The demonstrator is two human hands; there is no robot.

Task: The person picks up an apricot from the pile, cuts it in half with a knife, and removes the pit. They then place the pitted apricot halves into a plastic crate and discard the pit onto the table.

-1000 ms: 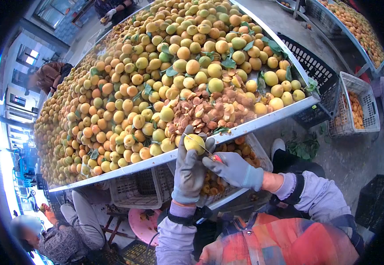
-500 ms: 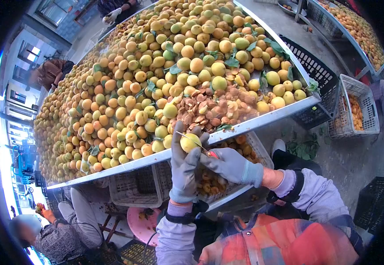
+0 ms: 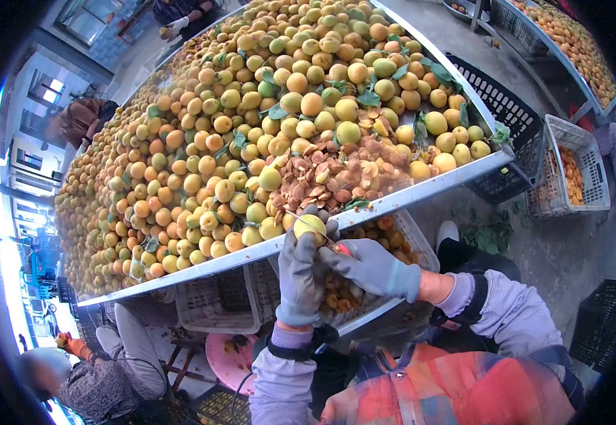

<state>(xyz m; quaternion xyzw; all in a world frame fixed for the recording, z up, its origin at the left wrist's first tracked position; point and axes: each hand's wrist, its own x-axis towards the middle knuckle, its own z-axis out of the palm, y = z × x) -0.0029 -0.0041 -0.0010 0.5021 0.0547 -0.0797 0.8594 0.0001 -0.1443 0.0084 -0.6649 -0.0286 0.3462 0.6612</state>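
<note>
My left hand [image 3: 299, 280], in a grey glove, holds a yellow-green apricot [image 3: 309, 226] at the near edge of the fruit table [image 3: 386, 205]. My right hand [image 3: 375, 268], also gloved, grips a small knife with a red handle [image 3: 342, 248]. Its thin blade lies across the apricot. Just beyond my hands, brown pits [image 3: 318, 173] are heaped among whole apricots [image 3: 202, 166]. Below the table edge, a crate [image 3: 418, 241] with split apricots is partly hidden by my hands.
Grey crates [image 3: 217, 301] and a pink basin [image 3: 229, 361] stand below the table. A seated person [image 3: 106, 382] is at lower left. Other people work at the far edge. A white crate [image 3: 595, 180] and black crates [image 3: 602, 319] are on the right.
The fingers of my left hand have closed further around the apricot, which has shifted slightly right. My right hand stays almost in place with the knife.
</note>
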